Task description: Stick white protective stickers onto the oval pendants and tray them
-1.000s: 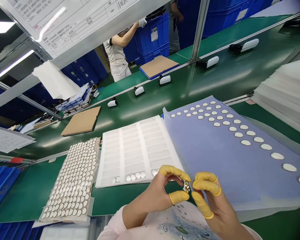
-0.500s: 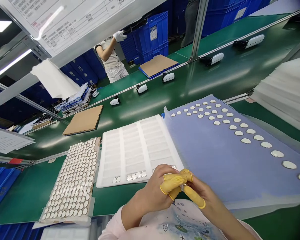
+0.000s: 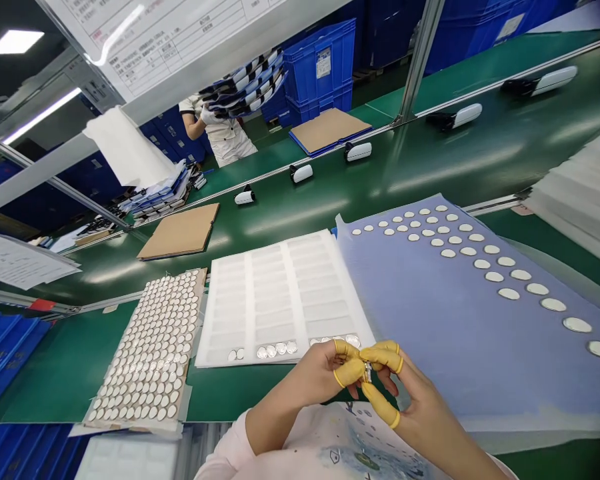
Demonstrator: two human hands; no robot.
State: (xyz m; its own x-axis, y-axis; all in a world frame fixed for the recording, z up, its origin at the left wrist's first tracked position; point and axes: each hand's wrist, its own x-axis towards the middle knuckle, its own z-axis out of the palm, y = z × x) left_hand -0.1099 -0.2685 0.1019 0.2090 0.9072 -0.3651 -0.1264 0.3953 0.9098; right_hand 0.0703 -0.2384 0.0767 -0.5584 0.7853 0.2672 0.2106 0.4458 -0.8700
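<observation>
My left hand (image 3: 325, 367) and my right hand (image 3: 405, 377), both with yellow finger cots, meet in front of my body. A small shiny metal piece (image 3: 367, 372) is pinched between their fingertips; the fingers cover most of it, so its exact kind is unclear. Just beyond them lies a white sectioned tray (image 3: 275, 293), with several round silvery discs (image 3: 281, 348) along its near edge. To the right, a blue sheet (image 3: 430, 333) carries rows of white oval-looking discs (image 3: 509, 293). Neither hand touches the sheet.
At left, a board packed with white discs (image 3: 145, 347) lies on the green table (image 3: 45, 373). Blue crates (image 3: 10, 360) stand farther left. Brown boards (image 3: 180, 230), white foam sheets (image 3: 580, 193) and a metal post (image 3: 420, 60) are around. Across the bench, a person (image 3: 225, 133) holds a dark striped stack.
My fingertips have shifted and spread a little, showing more of the metal piece. The camera view has turned slightly. Across the bench, the person's striped stack has come into view.
</observation>
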